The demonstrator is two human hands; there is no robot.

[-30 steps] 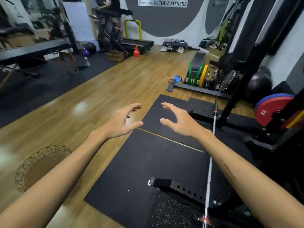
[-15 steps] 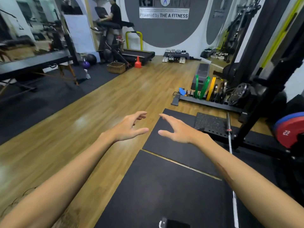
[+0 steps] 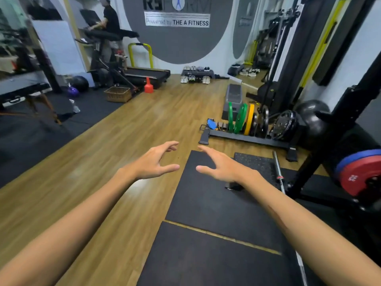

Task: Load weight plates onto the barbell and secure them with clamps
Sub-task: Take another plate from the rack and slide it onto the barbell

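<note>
Your view has lifted from the barbell (image 3: pixel 278 171) on the mat to the plate rack (image 3: pixel 247 137) ahead, indicating plate selection comes next. Your left hand (image 3: pixel 151 164) and right hand (image 3: pixel 224 167) are both spread open and empty. The rack holds green plates (image 3: pixel 237 118), a yellow plate (image 3: pixel 249 118) and dark plates upright.

Single head view, angled forward and down; plate rack (image 3: pixel 247 137) ahead-right, moderately near; edges perhaps warped by wide lens.
</note>
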